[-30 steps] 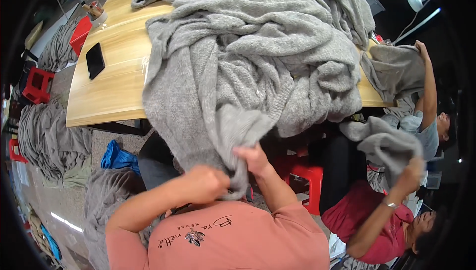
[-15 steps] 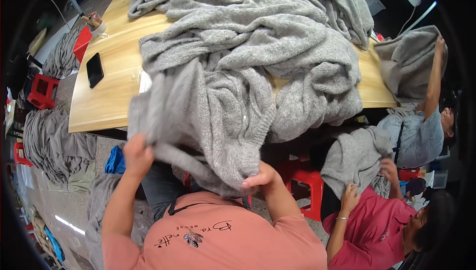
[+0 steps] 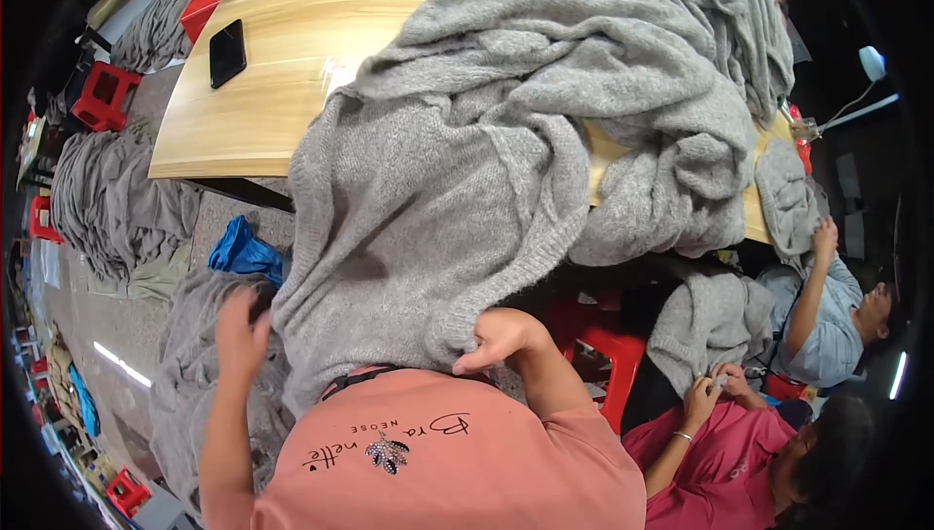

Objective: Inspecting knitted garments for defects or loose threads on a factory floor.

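Note:
A grey knitted sweater hangs from the table edge down to my front, spread fairly flat with its ribbed borders along the sides. My right hand is closed on its lower right ribbed edge, thumb on top. To the left of the cloth, my left hand is raised and a little blurred, holding nothing, with the thumb apart from the fingers. The upper part of the sweater runs into a heap of grey knits on the wooden table.
A black phone lies on the table's left side, near a red box. Grey cloth piles and a blue bag are at the left. Red stools stand around. Two people at the right handle grey knits.
The sweater, bunched before, now lies spread down over my lap. My left hand has let go of it and moved left. My view has shifted; the person at far right has lowered their cloth.

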Demonstrator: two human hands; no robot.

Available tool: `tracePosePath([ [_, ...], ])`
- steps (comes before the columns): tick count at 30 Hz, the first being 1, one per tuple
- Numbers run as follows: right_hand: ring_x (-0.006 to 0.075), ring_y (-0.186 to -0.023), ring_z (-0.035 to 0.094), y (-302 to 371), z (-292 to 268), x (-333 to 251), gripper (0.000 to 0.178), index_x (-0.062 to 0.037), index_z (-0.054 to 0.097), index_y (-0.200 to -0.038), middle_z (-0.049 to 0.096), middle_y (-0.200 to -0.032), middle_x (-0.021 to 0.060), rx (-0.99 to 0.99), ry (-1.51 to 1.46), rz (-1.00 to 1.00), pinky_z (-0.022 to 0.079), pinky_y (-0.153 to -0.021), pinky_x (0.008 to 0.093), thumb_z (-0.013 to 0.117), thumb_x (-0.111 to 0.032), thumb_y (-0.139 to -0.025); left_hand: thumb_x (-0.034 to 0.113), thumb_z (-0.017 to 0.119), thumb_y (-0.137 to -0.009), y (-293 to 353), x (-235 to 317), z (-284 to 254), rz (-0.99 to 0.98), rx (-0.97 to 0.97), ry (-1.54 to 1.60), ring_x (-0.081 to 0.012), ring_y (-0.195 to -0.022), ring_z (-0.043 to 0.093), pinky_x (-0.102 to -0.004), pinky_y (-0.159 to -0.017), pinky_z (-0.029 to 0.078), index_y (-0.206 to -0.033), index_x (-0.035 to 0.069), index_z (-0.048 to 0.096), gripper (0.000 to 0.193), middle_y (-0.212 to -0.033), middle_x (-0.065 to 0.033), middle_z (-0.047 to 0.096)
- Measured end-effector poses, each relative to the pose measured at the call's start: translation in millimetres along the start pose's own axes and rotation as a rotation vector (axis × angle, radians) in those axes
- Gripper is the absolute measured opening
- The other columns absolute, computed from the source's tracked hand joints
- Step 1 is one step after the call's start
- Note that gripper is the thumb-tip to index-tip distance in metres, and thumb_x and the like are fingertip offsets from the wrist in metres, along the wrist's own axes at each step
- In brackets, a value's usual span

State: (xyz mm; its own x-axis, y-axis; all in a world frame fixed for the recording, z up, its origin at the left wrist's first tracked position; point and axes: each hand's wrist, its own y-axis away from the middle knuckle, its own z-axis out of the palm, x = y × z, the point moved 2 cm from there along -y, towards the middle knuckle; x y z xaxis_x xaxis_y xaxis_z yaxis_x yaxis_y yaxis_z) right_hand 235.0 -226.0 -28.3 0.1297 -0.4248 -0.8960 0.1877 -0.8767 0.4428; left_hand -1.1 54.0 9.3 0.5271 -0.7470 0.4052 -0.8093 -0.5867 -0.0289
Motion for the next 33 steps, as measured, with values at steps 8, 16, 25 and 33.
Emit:
tracePosePath([
  [8,0.0146,-0.094,0.046,35,13,-23,0.055,0.0000,0.046,-0.113,0.052,-0.101,0.0063,0.126,-0.330,-0.068,0.038,-0.081,0.0285,0.069,-0.008,-0.064,0.021,0.063,-0.076,-129,41,111,-0.243,-0.074,0.900,-0.0122,-0.080,0.053,-0.0292,-0.071,0.043,-0.095,-0.007,0.058,0.034,-0.089,-0.0068,0.060],
  [16,0.0152,-0.076,0.050,34,-32,-10,0.025,-0.0003,0.055,-0.087,0.055,-0.081,0.0088,0.453,-0.177,-0.140,0.042,-0.071,0.0285,0.065,-0.012,-0.067,0.022,0.050,-0.078,85,-134,-10,-0.777,0.325,0.892,-0.0329,-0.089,0.055,-0.0378,-0.079,0.043,-0.094,-0.007,0.056,0.034,-0.094,-0.0223,0.057],
  [25,0.0371,-0.075,0.057,-5,-31,-33,0.032,0.0017,0.057,-0.092,0.058,-0.080,0.0229,0.425,0.272,0.186,0.045,-0.066,0.0387,0.060,-0.018,-0.067,0.006,0.060,-0.061,137,-76,-24,-0.540,-0.592,-0.422,-0.0363,-0.088,0.054,-0.0425,-0.077,0.043,-0.089,-0.002,0.056,0.029,-0.094,-0.0216,0.056],
  [33,0.0342,-0.074,0.056,7,-15,-79,0.035,0.0000,0.058,-0.093,0.060,-0.079,0.0141,0.662,0.286,-0.339,0.046,-0.066,0.0373,0.055,0.001,-0.058,0.007,0.064,-0.061,-59,136,41,0.748,-0.242,0.426,-0.0321,-0.093,0.053,-0.0395,-0.079,0.043,-0.102,0.007,0.054,0.042,-0.099,-0.0161,0.056],
])
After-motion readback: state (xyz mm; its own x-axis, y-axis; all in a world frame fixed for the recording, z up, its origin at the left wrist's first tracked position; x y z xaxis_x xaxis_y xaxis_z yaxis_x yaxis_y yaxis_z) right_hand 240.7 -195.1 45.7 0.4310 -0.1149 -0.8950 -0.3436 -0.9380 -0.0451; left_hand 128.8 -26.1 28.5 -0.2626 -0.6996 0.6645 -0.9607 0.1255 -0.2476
